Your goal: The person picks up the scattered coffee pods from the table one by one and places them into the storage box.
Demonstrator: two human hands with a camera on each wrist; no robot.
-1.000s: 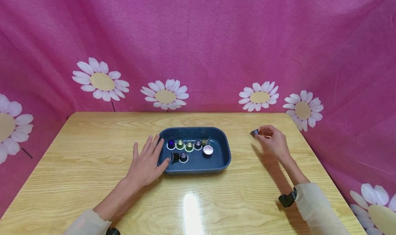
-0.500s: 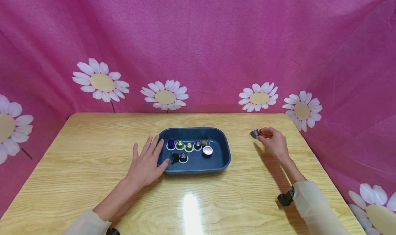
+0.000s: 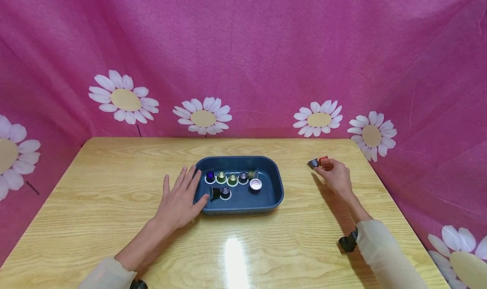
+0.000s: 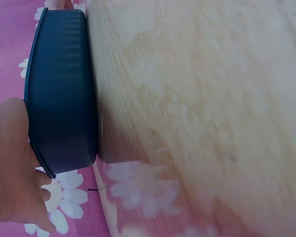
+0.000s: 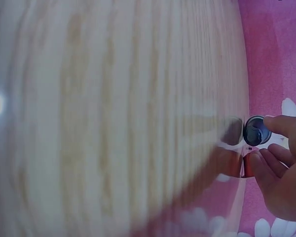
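Note:
In the head view, my right hand [image 3: 336, 177] reaches low over the table's far right with bent thumb and fingers at two coffee capsules. The thumb meets the rim of a dark coffee capsule [image 5: 256, 131] lying on its side. An index fingertip overlaps a red coffee capsule [image 3: 323, 158] beside it; I cannot tell whether either is pinched. My left hand [image 3: 179, 202] lies with spread, straight fingers against the left end of a dark blue tray [image 3: 262, 202]. Several capsules sit inside, among them a blue one [image 3: 210, 177], a black one on its side [image 3: 214, 193] and one showing its pale lid [image 3: 255, 184].
The wooden table [image 3: 125, 174] meets a pink flowered cloth [image 3: 243, 60] at the back and sides. Bare wood lies between the tray and the right hand. Each wrist wears a black camera, such as the right wrist camera [image 3: 348, 242].
The right hand has shifted slightly left and toward me, and more of the red capsule shows above its fingers. The dark capsule, the tray and the left hand stay in place.

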